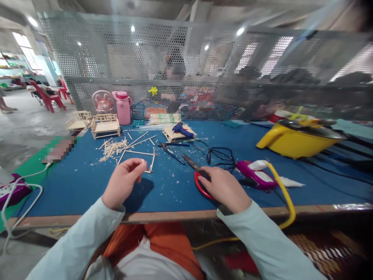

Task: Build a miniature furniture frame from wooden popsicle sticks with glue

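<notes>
My right hand (224, 186) is closed over the red handles of a pair of scissors (192, 162), which are low over the table with their dark blades pointing away to the left. My left hand (124, 181) is raised above the table edge, thumb and fingertips pressed together; whatever they pinch is too small to make out. Just beyond it lies a frame of thin wooden sticks (154, 158). A heap of short stick pieces (113, 149) is spread to its left. Pliers (171, 152) with dark blue handles rest between the frame and the scissors.
Small wooden stick models (105, 126) stand at the back left beside a pink bottle (123, 109). A blue glue gun (183, 130) lies on another stick piece. To the right are a purple power strip (256, 175) with cables and a yellow pot (303, 140). A perforated screen (122, 50) closes the back.
</notes>
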Available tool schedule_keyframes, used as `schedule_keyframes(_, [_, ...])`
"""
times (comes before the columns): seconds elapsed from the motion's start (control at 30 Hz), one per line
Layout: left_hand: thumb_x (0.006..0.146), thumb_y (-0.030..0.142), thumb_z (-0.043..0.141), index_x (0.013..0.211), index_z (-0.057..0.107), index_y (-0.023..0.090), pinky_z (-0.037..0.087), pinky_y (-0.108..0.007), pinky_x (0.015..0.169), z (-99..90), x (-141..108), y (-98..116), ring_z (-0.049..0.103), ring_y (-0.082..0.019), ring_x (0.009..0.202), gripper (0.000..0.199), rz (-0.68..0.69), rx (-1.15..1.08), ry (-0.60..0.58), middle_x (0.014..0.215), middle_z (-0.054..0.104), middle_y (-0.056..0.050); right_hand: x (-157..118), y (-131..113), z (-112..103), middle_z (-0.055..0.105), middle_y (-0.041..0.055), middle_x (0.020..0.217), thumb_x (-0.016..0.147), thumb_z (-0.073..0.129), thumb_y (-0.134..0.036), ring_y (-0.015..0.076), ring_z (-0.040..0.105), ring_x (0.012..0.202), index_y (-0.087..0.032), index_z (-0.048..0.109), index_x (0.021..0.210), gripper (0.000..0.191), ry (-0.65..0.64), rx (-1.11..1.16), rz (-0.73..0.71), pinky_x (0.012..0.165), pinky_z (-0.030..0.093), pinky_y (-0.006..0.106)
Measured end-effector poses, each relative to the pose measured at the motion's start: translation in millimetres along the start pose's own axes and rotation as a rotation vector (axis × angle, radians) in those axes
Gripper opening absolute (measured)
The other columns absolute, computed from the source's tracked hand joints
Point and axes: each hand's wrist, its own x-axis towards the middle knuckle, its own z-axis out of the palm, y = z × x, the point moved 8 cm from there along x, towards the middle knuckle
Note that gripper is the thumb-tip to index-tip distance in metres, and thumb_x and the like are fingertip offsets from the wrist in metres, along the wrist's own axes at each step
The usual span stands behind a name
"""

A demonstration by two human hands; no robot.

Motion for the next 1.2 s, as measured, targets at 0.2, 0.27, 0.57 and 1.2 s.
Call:
schedule_keyframes(0.2, [0.067,0.033,0.062,0.074,0.062,0.015,0.039,-0.024,0.059,-25.8,15.8,-1.1,0.051,-0.012,0.059,0.019,0.097,0.522,-0.075,0.066,0.062,-0.001,-3.6,-34.4,-30.3,0.062,0.0136,0.100,0.083,0.046,-0.027,0.0253,0.058,0.088,-0.016,0.057,0.111,0.032,0.165,-0.127,-0.136,0.068,0.042,0.031])
schedule_keyframes(0.27, [0.067,0.030,0.061,0.071,0.061,0.016,0.040,-0.025,0.062,-17.1,28.1,1.9,0.053,-0.013,0.061,0.015,0.149,0.585,-0.133,0.066,0.062,-0.001,9.2,-55.3,-35.3,0.064,0.0113,0.102,0.083,0.047,-0.027,0.0236,0.059,0.089,-0.017,0.058,0.111,0.031,0.132,0.022,-0.254,0.071,0.042,0.031])
schedule_keyframes(0.57, [0.068,0.026,0.059,0.100,0.053,0.013,0.044,-0.025,0.063,-3.8,52.0,-17.5,0.058,-0.012,0.060,0.035,0.109,0.605,-0.253,0.066,0.064,0.000,77.6,-124.1,21.4,0.065,0.0022,0.070,0.071,0.060,-0.014,0.0108,0.054,0.059,-0.016,0.067,0.091,0.022,-0.199,0.344,-0.562,0.056,0.035,0.021])
schedule_keyframes(1.2, [0.070,0.035,0.063,0.073,0.068,0.016,0.041,-0.023,0.061,3.0,49.4,-22.7,0.057,-0.013,0.062,0.020,0.176,0.841,-0.266,0.069,0.068,-0.002,60.1,-139.4,30.4,0.067,0.0032,0.076,0.073,0.061,-0.021,0.0117,0.055,0.066,-0.015,0.069,0.083,0.014,-0.188,0.538,-0.666,0.061,0.037,0.021])
